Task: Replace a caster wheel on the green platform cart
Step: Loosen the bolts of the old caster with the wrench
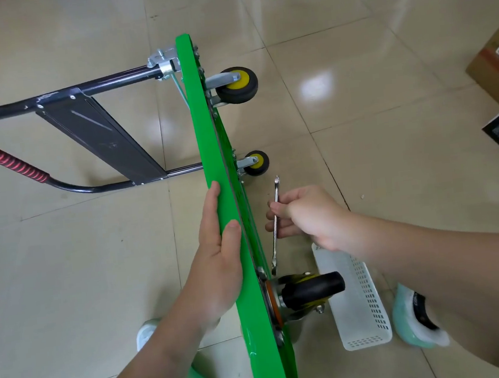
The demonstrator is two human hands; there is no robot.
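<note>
green cart deck [206,138] ran off bottom edge | wrench [275,244] lower end sat by caster [312,288] plate, seating was unclear | cardboard box [496,73] was cropped at right edge | slipper [413,322] was blurred

Smooth, glossy green painted platform cart deck [208,138]; shiny slim silver metal wrench [275,247]; matt black rubber caster wheel [312,286]; white perforated plastic basket [363,309]; polished, reflective beige floor tiles [353,72].

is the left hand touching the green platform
Touching. The head view shows the left hand laid flat against the green platform, thumb resting over its upturned edge, with no gap.
</note>
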